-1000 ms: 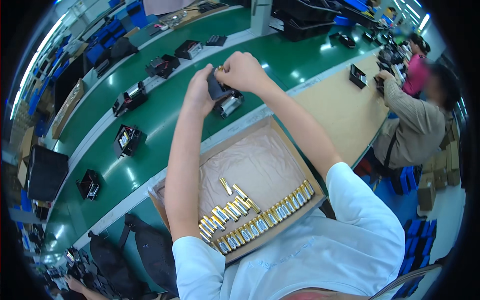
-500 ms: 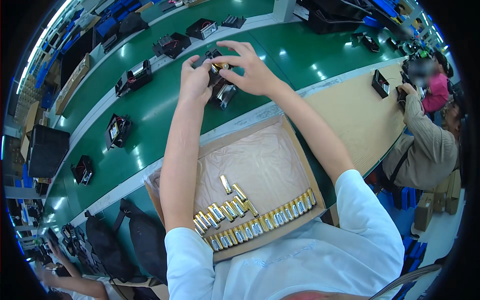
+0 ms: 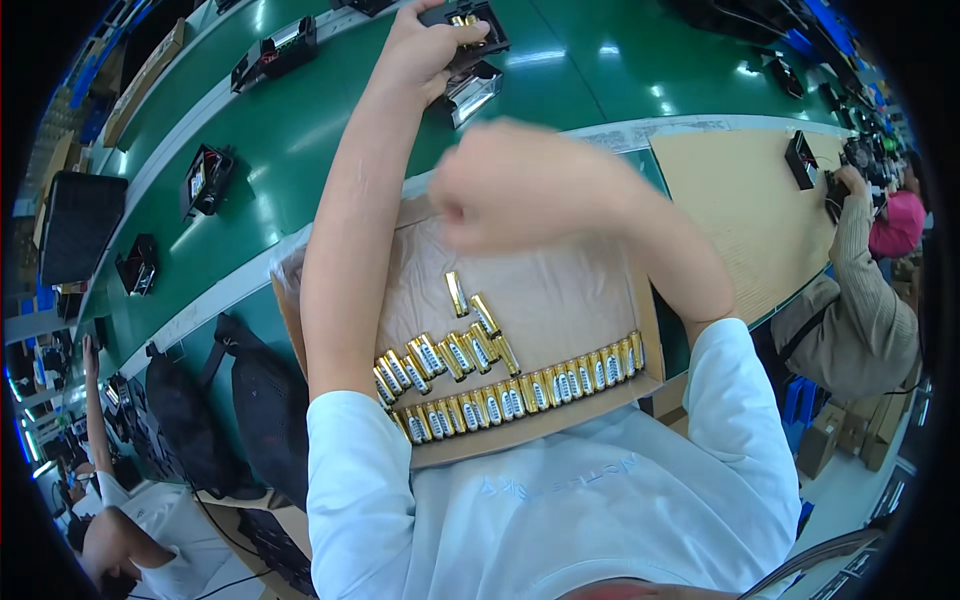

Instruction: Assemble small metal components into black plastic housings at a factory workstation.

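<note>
My left hand [image 3: 425, 50] grips a black plastic battery case [image 3: 497, 38] at the top of the view, its thumb lying over gold batteries [image 3: 462, 20] seated inside. Just below that, a black housing with a shiny clear part [image 3: 474, 95] rests on the green bench. My right hand [image 3: 510, 190], smeared by motion, hangs over the far side of a shallow cardboard box [image 3: 535, 433]; its fingers look curled, but what they hold, if anything, cannot be made out. In the box, gold batteries form a long row [image 3: 530, 393] along the near side, with a looser group [image 3: 455, 350] behind it.
More black housings [image 3: 207, 180] stand along the green bench [image 3: 300, 190] to the left. Black bags [image 3: 270, 410] lie left of the box. At right, a co-worker in a beige sleeve [image 3: 850, 230] reaches over a tan board [image 3: 730, 220] with another housing [image 3: 800, 160].
My right hand has left the battery case and swung back toward me, over the box. My left hand keeps hold of the case. The whole view has shifted, with the case now higher in it.
</note>
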A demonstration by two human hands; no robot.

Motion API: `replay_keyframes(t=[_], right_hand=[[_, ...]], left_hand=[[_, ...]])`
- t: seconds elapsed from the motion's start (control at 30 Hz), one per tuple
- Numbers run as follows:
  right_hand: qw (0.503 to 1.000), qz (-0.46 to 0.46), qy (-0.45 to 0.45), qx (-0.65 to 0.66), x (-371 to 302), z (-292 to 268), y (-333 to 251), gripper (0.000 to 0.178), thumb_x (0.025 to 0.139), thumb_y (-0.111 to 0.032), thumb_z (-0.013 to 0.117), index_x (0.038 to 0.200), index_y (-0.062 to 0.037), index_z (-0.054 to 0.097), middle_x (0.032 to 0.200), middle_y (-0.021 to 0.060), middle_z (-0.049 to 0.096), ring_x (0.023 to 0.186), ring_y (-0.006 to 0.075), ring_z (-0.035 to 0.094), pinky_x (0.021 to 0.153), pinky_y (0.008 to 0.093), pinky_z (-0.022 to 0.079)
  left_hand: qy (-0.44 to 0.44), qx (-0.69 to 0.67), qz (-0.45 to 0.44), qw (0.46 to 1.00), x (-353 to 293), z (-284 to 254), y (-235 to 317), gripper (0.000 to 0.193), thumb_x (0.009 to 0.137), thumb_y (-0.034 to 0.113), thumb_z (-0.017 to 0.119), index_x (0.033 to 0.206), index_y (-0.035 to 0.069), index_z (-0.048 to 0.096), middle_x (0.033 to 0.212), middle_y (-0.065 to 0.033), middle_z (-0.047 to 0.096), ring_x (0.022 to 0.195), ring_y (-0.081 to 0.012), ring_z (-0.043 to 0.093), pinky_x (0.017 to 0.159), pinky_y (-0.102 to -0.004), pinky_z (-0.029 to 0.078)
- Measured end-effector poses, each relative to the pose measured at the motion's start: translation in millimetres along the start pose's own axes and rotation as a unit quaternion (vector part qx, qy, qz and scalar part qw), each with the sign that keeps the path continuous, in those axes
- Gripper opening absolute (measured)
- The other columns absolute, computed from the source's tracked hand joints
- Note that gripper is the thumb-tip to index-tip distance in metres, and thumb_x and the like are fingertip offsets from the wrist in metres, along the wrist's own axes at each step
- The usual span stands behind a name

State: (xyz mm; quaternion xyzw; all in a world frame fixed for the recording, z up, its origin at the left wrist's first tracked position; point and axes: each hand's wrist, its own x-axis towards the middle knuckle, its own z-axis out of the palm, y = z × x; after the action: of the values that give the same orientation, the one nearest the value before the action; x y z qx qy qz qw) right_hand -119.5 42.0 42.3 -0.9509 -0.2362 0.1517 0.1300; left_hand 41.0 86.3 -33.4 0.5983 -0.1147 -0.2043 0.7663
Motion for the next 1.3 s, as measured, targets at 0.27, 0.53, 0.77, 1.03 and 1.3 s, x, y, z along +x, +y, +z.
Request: replay_keyframes(t=[0.27,0.53,0.77,1.03,1.3], right_hand=[[0.999,-0.042,-0.028,0.020,12.6,55.5,-16.5,0.027,0.080,-0.020,0.069,0.080,0.0066,0.071,0.074,0.0187,0.069,0.056,0.0306,0.062,0.055,0.0338,0.053],[0.956,-0.042,0.224,0.185,13.5,13.5,12.1,0.015,0.076,-0.009,0.068,0.085,0.0016,0.073,0.074,0.0106,0.071,0.054,0.0191,0.060,0.053,0.0280,0.049],[0.854,0.069,0.514,0.041,15.2,-9.6,97.5,0.016,0.078,-0.013,0.071,0.089,-0.0015,0.074,0.076,0.0070,0.070,0.058,0.0163,0.060,0.056,0.0261,0.049],[0.852,0.107,0.471,-0.202,36.4,13.3,116.6,0.024,0.085,-0.023,0.068,0.096,-0.0026,0.074,0.093,0.0114,0.070,0.075,0.0231,0.064,0.070,0.0306,0.053],[0.899,0.185,0.368,-0.147,35.4,26.0,98.5,0.025,0.085,-0.023,0.064,0.097,-0.0021,0.071,0.101,0.0144,0.066,0.086,0.0298,0.062,0.077,0.0351,0.052]], left_hand=[[0.026,0.013,-0.033,0.999,5.5,1.5,-2.9,0.062,0.076,-0.010,0.064,0.131,0.003,0.039,0.106,-0.0198,0.057,0.081,-0.0263,0.061,0.065,-0.0341,0.054],[0.027,0.068,0.011,0.997,-8.2,-10.5,3.4,0.049,0.085,0.003,0.063,0.131,0.001,0.045,0.113,-0.0239,0.056,0.096,-0.0327,0.063,0.075,-0.0376,0.058],[-0.040,0.052,0.011,0.998,-7.4,-4.2,0.7,0.047,0.081,0.002,0.066,0.125,0.000,0.051,0.105,-0.0214,0.061,0.084,-0.0267,0.066,0.065,-0.0343,0.058],[-0.002,0.082,0.008,0.997,-2.8,-11.6,-5.0,0.041,0.083,0.004,0.065,0.122,0.002,0.055,0.098,-0.0186,0.062,0.080,-0.0241,0.065,0.062,-0.0327,0.057],[-0.027,0.268,-0.004,0.963,-7.5,-17.0,19.0,0.037,0.088,0.013,0.060,0.122,0.001,0.054,0.103,-0.0186,0.062,0.086,-0.0274,0.064,0.071,-0.0378,0.056]])
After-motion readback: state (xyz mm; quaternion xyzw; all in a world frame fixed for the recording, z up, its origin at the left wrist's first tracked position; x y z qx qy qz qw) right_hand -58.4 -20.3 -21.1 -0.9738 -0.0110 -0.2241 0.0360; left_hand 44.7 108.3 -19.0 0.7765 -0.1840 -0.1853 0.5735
